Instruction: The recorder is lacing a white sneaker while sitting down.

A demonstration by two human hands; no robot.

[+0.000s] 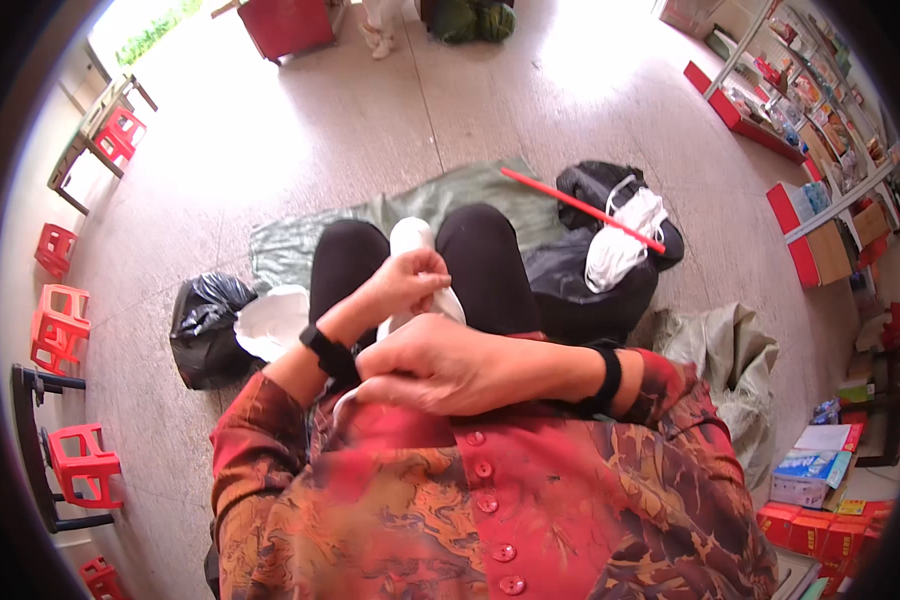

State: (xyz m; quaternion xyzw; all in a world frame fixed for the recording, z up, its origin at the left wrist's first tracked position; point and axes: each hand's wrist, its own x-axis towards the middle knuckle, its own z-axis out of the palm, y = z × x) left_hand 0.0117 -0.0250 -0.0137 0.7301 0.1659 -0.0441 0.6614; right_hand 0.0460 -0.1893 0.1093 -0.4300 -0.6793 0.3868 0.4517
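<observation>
Between my knees is a rounded white object; its kind is unclear, as my hands cover much of it. My left hand is closed in a pinch on a white part at its near end. Closer to my body, my right hand is closed across the front of my shirt. A thin white cord shows at the fingers of that fist, which seem to grip it. Both wrists wear black bands.
At left, a white bowl-shaped piece lies by a black plastic bag. At right, a red stick and bundled white cord rest on black bags. A green sheet covers floor ahead. Red stools and shelves flank me.
</observation>
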